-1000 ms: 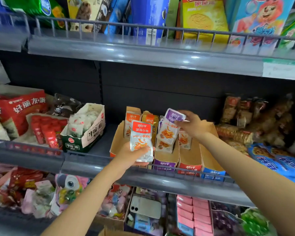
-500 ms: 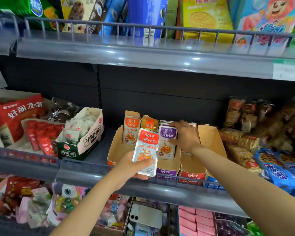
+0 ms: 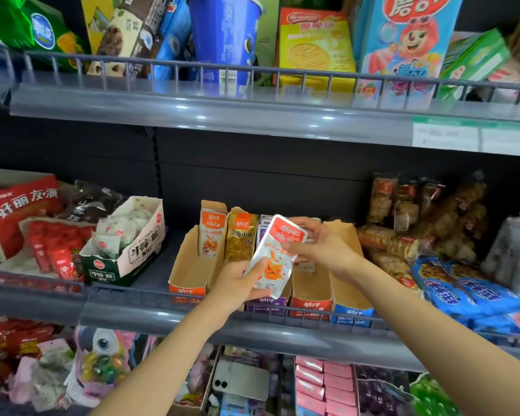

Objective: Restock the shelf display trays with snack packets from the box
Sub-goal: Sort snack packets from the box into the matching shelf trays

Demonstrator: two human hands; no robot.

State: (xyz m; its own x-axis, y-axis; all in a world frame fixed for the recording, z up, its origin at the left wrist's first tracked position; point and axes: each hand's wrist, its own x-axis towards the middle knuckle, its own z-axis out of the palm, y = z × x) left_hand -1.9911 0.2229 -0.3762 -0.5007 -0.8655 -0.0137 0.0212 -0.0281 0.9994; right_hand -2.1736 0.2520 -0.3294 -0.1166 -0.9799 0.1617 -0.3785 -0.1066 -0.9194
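Red-topped packet (image 3: 278,250), tilted toward 1 o'clock: left hand (image 3: 234,283) gripped its lower end, right hand (image 3: 324,250) pinched its top; purple tray (image 3: 266,303) behind was largely hidden.

A second ago the right hand (image 3: 321,247) held the purple packet (image 3: 262,228) up above the trays. Then it lowered this packet into the purple tray (image 3: 266,301), and now it has let it go; the packet stands in the tray. The right hand has moved over to the red-topped packet (image 3: 276,256) and takes it at the top edge. The left hand (image 3: 237,283) has lifted this packet higher and to the right, and it now leans to the right.
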